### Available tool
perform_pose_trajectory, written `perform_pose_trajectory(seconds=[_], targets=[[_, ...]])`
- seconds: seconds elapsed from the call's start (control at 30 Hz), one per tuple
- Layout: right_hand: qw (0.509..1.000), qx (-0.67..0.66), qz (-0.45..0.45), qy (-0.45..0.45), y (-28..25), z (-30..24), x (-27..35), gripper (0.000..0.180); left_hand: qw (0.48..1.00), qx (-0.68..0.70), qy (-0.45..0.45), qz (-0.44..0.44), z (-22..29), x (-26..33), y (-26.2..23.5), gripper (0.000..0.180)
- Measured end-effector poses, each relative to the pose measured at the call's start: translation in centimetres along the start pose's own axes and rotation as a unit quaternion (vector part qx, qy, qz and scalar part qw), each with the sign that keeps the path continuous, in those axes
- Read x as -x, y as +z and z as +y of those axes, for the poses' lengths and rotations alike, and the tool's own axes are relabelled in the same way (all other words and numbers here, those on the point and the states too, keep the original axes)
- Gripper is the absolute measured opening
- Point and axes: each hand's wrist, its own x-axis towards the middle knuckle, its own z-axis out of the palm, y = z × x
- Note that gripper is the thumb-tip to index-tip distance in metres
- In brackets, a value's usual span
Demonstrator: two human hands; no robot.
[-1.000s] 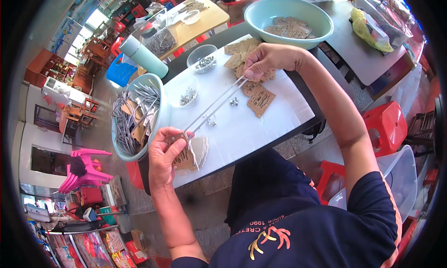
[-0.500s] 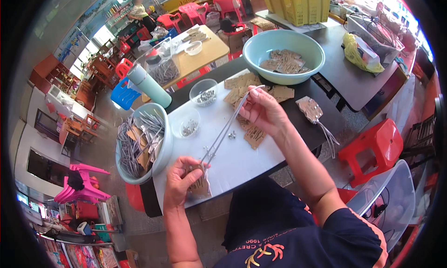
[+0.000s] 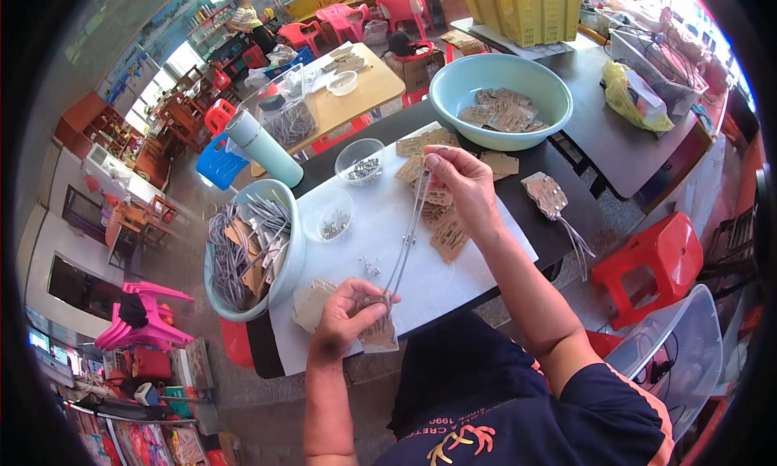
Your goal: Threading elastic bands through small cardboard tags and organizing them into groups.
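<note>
My left hand (image 3: 344,319) is closed on a brown cardboard tag (image 3: 380,334) near the front edge of the table, its thumb pressing on top. A doubled grey cord (image 3: 411,227) rises from the tag. Its far end is pinched in my right hand (image 3: 465,189), which holds the cord stretched over the white sheet (image 3: 486,260). Beside my left hand lies another pale tag (image 3: 312,304), partly covered. Small silver metal pieces (image 3: 368,265) are scattered on the sheet. Under and beyond my right hand spreads a pile of brown tags (image 3: 447,235).
Two clear bowls (image 3: 360,160) hold small metal pieces. A basin (image 3: 298,260) of grey cords and tags stands left; a larger blue-green basin (image 3: 558,114) with tags stands far right. A tall bottle (image 3: 263,149) is at the back. One corded tag (image 3: 544,195) lies right, above a red stool (image 3: 647,260).
My left hand has shifted right with its tag, uncovering the pale tag beside it. My right hand has moved slightly left, so the taut cord stands steeper across the sheet.
</note>
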Motion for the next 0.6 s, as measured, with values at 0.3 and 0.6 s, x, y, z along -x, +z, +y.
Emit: perform_pose_trajectory(seconds=[0.3,0.6], targets=[[0.962,-0.199,-0.081,0.168,-2.0,0.0,-1.0,0.039,0.999,0.031,0.028,-0.021,-0.2,-0.7,1.1,0.023],[0.987,-0.156,0.0,0.031,-1.0,0.0,-0.3,0.059,0.999,0.004,0.031,-0.022,-0.2,-0.6,1.7,0.026]])
